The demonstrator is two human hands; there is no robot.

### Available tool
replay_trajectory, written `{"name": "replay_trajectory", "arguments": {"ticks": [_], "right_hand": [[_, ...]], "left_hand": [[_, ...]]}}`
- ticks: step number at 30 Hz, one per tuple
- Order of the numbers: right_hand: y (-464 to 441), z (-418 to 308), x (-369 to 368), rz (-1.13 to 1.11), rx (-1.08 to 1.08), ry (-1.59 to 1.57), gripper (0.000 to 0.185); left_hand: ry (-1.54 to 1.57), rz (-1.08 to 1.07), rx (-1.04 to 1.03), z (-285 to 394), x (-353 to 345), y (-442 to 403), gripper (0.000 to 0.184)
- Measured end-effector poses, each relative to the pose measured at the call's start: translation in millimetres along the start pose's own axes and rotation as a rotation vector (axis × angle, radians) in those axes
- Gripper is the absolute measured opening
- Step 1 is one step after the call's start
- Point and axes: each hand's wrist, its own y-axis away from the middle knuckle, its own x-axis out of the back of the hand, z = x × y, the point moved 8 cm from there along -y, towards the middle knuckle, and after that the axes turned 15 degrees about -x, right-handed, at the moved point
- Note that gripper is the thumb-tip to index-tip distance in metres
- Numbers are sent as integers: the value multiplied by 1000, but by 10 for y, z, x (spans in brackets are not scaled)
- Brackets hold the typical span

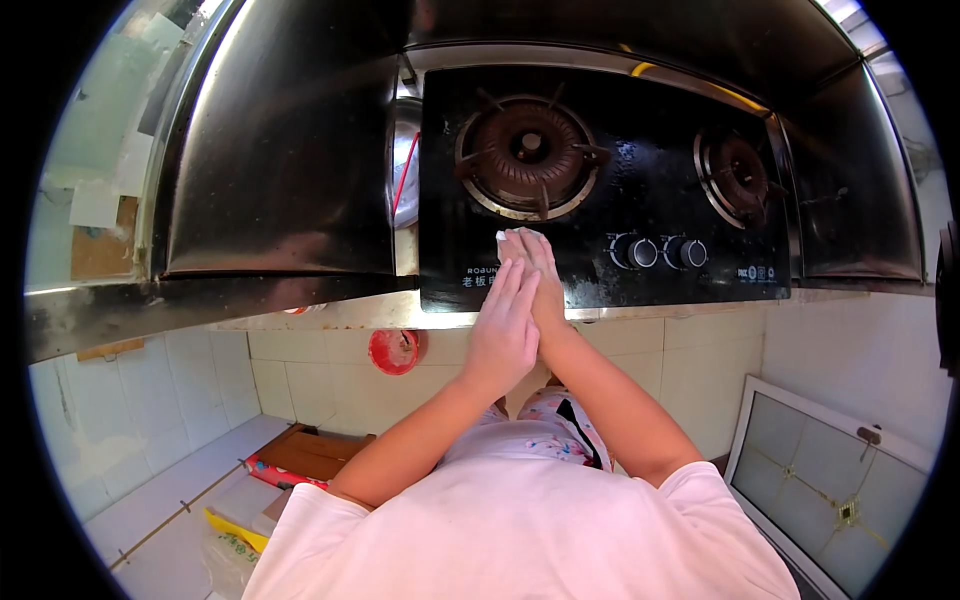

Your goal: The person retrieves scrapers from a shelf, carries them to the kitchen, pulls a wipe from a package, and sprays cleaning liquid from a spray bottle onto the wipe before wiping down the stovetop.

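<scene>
My right hand (545, 280) lies palm down on the black glass gas stove (590, 285), just in front of the large left burner (530, 150). Under its fingertips shows a bit of white cloth or tissue (501, 236); most of it is hidden, so its exact kind is unclear. Resting across the back of my right hand is my left hand (505, 330), its fingers stretched out and nothing seen in it. Two round control knobs (640, 252) sit to the right of my hands.
A second burner (740, 178) is at the right. Dark metal panels (285, 150) flank the stove. A metal lid or bowl with a red strip (405, 175) stands in the gap at left. Below are a red bucket (395, 351) and a glass-paned door (815, 480).
</scene>
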Motion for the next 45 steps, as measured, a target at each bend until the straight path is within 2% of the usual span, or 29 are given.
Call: {"name": "replay_trajectory", "arguments": {"ticks": [3,6,10,11,14,15,18,21,24,26,29,32,33,36,40,45], "right_hand": [[99,-22,-50,-38,65,133,52],[83,83,17,-5,49,140,53],[1,-1,-40,25,46,-55,53],[0,-24,-155,-9,39,62,53],[136,-91,-167,20,120,81,55],[167,-79,-136,-33,144,65,54],[169,26,-23,-70,91,141,55],[149,263,166,-21,-41,111,69],[293,290,191,-18,-76,120,70],[338,237,175,23,-48,101,70],[335,120,14,-66,11,132,71],[217,61,3,-92,28,55,71],[189,50,61,-37,46,71,72],[150,186,118,50,-20,125,74],[361,406,186,-28,-127,80,75],[449,397,137,-100,-59,210,68]], "left_hand": [[15,-15,1,1,-15,31,52],[23,-59,-31,57,-87,46,53],[-24,-24,8,-11,-31,-6,52],[-45,-15,25,-33,4,-7,52],[-65,-72,45,-44,-39,77,54],[-50,-66,59,-26,-57,96,54],[-18,-41,38,55,-116,60,51],[46,-54,-30,133,-236,-54,50],[67,-71,-51,198,-303,-31,51],[55,-82,-43,184,-295,53,51],[24,-80,62,97,-213,122,48],[-4,-66,68,41,-154,66,48],[-16,-64,56,34,-157,28,48],[4,-73,6,48,-233,-60,49],[50,-172,-59,230,-396,-61,52],[64,-122,-12,290,-388,34,50]]}}
